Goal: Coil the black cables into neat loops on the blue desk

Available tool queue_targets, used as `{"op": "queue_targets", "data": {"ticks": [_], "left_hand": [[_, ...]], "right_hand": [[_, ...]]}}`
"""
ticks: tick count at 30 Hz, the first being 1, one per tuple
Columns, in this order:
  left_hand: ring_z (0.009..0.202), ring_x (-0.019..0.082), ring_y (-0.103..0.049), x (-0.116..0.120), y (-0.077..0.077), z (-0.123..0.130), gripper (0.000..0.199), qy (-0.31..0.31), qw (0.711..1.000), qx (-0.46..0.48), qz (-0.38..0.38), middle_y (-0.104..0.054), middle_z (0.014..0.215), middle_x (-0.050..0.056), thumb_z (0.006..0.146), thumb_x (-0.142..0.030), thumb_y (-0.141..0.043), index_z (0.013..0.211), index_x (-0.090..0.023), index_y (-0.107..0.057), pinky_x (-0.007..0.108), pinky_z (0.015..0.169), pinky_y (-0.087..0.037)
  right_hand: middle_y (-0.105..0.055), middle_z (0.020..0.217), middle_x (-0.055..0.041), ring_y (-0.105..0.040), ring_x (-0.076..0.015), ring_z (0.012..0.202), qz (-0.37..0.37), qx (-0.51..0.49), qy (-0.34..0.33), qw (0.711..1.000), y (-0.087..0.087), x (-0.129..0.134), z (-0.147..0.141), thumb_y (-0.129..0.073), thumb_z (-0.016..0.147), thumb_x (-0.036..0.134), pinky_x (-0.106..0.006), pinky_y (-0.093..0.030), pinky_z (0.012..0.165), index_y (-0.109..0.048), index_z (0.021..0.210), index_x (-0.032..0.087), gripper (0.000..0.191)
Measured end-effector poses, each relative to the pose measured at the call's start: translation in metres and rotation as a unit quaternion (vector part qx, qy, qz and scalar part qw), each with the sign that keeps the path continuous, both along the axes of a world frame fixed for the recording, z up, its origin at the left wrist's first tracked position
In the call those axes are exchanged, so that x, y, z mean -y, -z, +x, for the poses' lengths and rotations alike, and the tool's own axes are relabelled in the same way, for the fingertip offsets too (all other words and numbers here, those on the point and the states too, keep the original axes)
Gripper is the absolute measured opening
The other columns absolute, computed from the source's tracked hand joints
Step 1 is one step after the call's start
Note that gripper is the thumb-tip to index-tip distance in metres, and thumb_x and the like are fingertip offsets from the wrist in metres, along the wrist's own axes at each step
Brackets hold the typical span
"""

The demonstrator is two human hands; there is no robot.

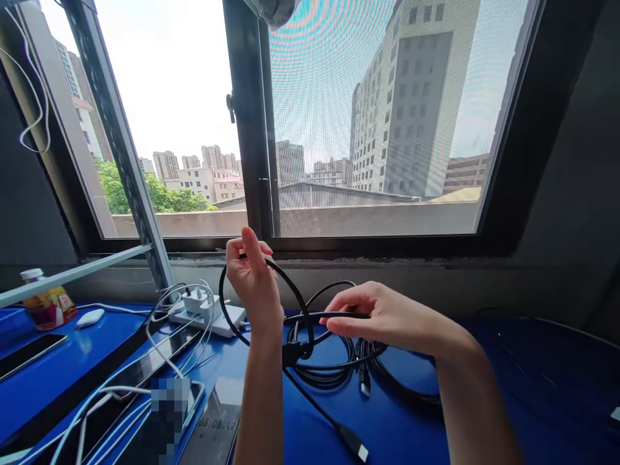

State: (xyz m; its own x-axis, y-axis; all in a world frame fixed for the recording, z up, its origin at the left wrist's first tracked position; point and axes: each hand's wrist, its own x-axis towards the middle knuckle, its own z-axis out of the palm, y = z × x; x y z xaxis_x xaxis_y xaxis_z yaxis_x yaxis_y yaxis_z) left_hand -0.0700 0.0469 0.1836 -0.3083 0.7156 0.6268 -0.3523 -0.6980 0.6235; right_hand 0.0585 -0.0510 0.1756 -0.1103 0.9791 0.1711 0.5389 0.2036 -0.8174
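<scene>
My left hand point(252, 278) is raised in front of the window sill, its fingers curled round a loop of black cable point(292, 287). To the right, my right hand point(363, 311) has the same cable between thumb and fingers, palm facing down. Below the hands, the cable crosses at a dark thick piece, partly behind my left wrist. A black plug with a metal tip point(352, 442) hangs or lies lower down at a cable's end. Coiled black cables point(329, 376) lie on the blue table under my hands, with another metal-tipped plug point(364, 381) between the coils.
On the left are a white power strip point(232, 321) with chargers, tangled white cables point(111, 389), and phones, one with a timer display point(213, 420). A drink bottle point(46, 300) and white mouse-like object point(90, 318) stand farther left. A metal frame post point(116, 129) rises by the window.
</scene>
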Motion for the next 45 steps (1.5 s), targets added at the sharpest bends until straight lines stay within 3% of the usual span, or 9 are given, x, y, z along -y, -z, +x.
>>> {"op": "queue_targets", "data": {"ticks": [5,9,13,19,26,31,37,41,45], "left_hand": [[0.038,0.007,-0.032,-0.003,-0.002,-0.008,0.054,0.002,0.999,-0.038,-0.006,-0.039,0.049,-0.007,0.073,-0.071,-0.054,0.057,-0.023,-0.036,0.024,0.037,-0.026],[0.040,0.008,-0.033,-0.003,-0.004,-0.016,0.050,0.031,0.995,-0.095,-0.029,-0.039,0.046,-0.006,0.078,-0.063,-0.053,0.053,-0.023,-0.036,0.023,0.039,-0.029],[0.042,0.007,-0.035,0.001,-0.007,-0.017,0.041,0.095,0.982,-0.158,-0.047,-0.040,0.046,-0.005,0.083,-0.045,-0.053,0.053,-0.022,-0.037,0.022,0.042,-0.031],[0.044,0.005,-0.038,0.022,-0.011,0.003,0.025,0.221,0.942,-0.251,-0.033,-0.040,0.049,-0.010,0.076,-0.015,-0.059,0.069,-0.023,-0.036,0.018,0.043,-0.028],[0.048,0.005,-0.047,0.034,-0.004,0.011,0.014,0.280,0.903,-0.324,0.039,-0.054,0.055,-0.008,0.083,-0.020,-0.058,0.092,-0.021,-0.048,0.018,0.052,-0.038],[0.069,0.010,-0.059,0.025,-0.003,0.017,0.010,0.297,0.890,-0.345,0.004,-0.065,0.071,-0.001,0.090,-0.026,-0.051,0.096,-0.018,-0.055,0.021,0.062,-0.043],[0.081,0.017,-0.063,0.011,-0.002,0.016,0.043,0.273,0.901,-0.320,-0.104,-0.069,0.080,0.006,0.094,-0.051,-0.037,0.089,-0.018,-0.064,0.025,0.064,-0.047],[0.085,0.018,-0.062,0.011,-0.001,0.013,0.043,0.242,0.901,-0.337,-0.127,-0.067,0.087,0.007,0.084,-0.058,-0.053,0.093,-0.017,-0.062,0.026,0.067,-0.047],[0.075,0.012,-0.062,0.018,-0.007,0.011,0.039,0.249,0.915,-0.290,-0.129,-0.062,0.090,0.005,0.081,-0.043,-0.065,0.104,-0.014,-0.053,0.021,0.062,-0.047]], "right_hand": [[-0.062,0.066,-0.0030,-0.049,-0.0124,0.059,0.168,0.016,0.108,0.980,0.000,-0.006,0.000,-0.067,0.071,0.058,-0.023,-0.036,0.051,-0.070,0.068,0.017,0.041],[-0.062,0.065,-0.0030,-0.046,-0.0112,0.052,0.338,0.036,0.239,0.910,0.000,-0.011,0.005,-0.065,0.070,0.064,-0.024,-0.034,0.048,-0.070,0.068,0.019,0.045],[-0.056,0.058,0.0000,-0.041,-0.0088,0.045,0.438,0.036,0.321,0.839,-0.002,-0.009,0.008,-0.064,0.071,0.065,-0.024,-0.032,0.045,-0.067,0.063,0.019,0.046],[-0.049,0.046,0.0025,-0.038,-0.0079,0.040,0.442,0.063,0.410,0.795,-0.009,0.000,0.006,-0.063,0.076,0.058,-0.025,-0.028,0.045,-0.065,0.063,0.017,0.043],[-0.066,0.063,-0.0046,-0.043,-0.0086,0.045,0.422,0.059,0.531,0.733,-0.015,0.001,0.011,-0.079,0.067,0.024,-0.027,-0.035,0.052,-0.073,0.070,0.014,0.012],[-0.062,0.055,-0.0014,-0.047,-0.0098,0.045,0.382,0.065,0.508,0.769,-0.018,0.006,0.004,-0.078,0.068,0.027,-0.028,-0.039,0.050,-0.075,0.076,0.016,0.013],[-0.050,0.037,0.0027,-0.042,-0.0091,0.029,0.304,0.016,0.326,0.895,-0.016,0.008,-0.007,-0.068,0.068,0.053,-0.020,-0.032,0.029,-0.076,0.081,0.020,0.036],[-0.068,0.064,-0.0019,-0.061,-0.0146,0.044,0.273,-0.003,0.287,0.918,-0.012,-0.001,-0.012,-0.063,0.074,0.033,-0.020,-0.046,0.032,-0.076,0.093,0.022,0.025],[-0.070,0.075,-0.0018,-0.062,-0.0142,0.043,0.272,-0.024,0.243,0.931,-0.010,-0.004,-0.019,-0.056,0.079,0.021,-0.019,-0.046,0.029,-0.073,0.106,0.022,0.031]]}}
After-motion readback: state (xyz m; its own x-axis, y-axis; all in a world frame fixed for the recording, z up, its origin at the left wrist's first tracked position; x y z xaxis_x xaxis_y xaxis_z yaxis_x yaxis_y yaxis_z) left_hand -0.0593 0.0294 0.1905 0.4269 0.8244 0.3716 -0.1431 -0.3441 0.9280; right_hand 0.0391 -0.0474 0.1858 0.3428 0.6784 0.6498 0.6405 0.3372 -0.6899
